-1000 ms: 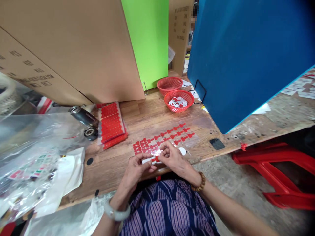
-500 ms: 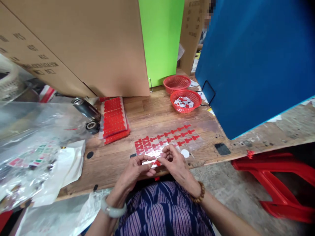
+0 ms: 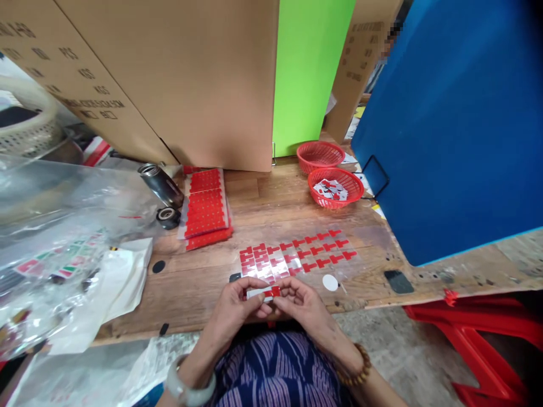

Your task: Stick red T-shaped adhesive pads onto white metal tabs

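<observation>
Between my two hands, near the table's front edge, is a small white card with a red sticker (image 3: 271,293) at its right end. My left hand (image 3: 241,302) pinches the white part between thumb and fingers. The fingertips of my right hand (image 3: 299,299) are closed on the red end. Just beyond my hands lies a clear sheet of red T-shaped stickers (image 3: 311,251), in rows on the wooden table. A round white disc (image 3: 330,282) lies to the right of my right hand.
Two red baskets (image 3: 320,155) stand at the back, the nearer holding white and red pieces (image 3: 331,190). Red sticker sheets (image 3: 206,206) are stacked beside an open flask (image 3: 161,183). Plastic bags (image 3: 72,254) cover the left. A blue panel (image 3: 458,130) stands right; a red stool (image 3: 479,333) is below.
The whole view has shifted, so things appear farther right and lower. My right fingers have settled flatter against the card's red end; both hands still hold it.
</observation>
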Demonstrator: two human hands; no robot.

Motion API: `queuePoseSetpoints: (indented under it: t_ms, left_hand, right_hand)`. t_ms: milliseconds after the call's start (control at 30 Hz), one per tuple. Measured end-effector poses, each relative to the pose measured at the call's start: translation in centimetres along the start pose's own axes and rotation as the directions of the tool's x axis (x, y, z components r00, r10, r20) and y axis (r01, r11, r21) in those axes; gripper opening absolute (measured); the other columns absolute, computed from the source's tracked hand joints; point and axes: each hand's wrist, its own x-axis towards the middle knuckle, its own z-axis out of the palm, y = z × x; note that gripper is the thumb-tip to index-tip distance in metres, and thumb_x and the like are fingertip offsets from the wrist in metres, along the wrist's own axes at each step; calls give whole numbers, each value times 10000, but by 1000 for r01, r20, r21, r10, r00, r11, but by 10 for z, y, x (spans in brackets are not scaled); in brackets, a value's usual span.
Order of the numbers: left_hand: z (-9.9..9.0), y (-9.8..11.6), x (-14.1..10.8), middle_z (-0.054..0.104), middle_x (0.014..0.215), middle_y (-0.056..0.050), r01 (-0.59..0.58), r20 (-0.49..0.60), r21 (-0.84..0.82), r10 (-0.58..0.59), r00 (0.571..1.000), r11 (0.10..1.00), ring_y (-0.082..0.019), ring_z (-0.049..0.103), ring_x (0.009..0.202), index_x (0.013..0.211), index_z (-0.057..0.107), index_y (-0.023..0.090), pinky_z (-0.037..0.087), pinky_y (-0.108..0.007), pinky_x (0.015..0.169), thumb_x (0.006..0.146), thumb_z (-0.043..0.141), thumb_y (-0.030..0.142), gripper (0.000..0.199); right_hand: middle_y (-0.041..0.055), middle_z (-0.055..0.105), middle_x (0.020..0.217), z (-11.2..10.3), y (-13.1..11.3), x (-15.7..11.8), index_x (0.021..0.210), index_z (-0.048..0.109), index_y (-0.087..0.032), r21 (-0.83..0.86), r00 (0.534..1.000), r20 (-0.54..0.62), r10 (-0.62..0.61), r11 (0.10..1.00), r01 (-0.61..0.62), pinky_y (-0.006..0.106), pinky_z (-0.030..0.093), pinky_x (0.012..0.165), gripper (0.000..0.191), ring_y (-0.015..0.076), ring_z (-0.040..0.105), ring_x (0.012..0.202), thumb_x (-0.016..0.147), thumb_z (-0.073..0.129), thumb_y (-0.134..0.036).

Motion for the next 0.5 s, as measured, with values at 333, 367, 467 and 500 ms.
queuePoseSetpoints:
  t_ms: [333,367,467,500]
  left_hand:
    - [-7,-6,1,722,631,-83,-57,-28,6,58,998,998,-161,680,551,929,610,111,528,-229,573,591,795,380,470]
    - [-7,-5,0,723,632,-82,-68,-35,11,69,997,998,-160,681,555,932,607,110,530,-231,584,597,792,375,465]
    - [-2,1,-4,724,647,-75,-104,-67,39,106,992,994,-155,683,574,925,605,109,535,-234,615,614,782,366,440]
    - [0,2,-5,725,656,-72,-115,-81,46,119,990,992,-154,683,580,918,606,112,536,-234,618,617,779,369,432]
  right_hand:
    - [-10,641,698,3,-1,3,997,616,-168,118,999,35,-27,993,23,241,449,687,348,114,607,671,765,701,-414]
    - [-7,644,698,3,-2,2,1010,611,-168,140,999,39,-20,990,15,244,451,696,356,116,612,674,773,692,-421]
    - [4,661,724,5,-3,1,988,595,-176,201,1000,1,-1,980,1,251,462,696,357,116,627,650,779,678,-453]
    - [8,664,737,6,-2,2,970,591,-178,215,1000,-20,-3,977,7,253,467,688,351,117,630,640,782,671,-463]
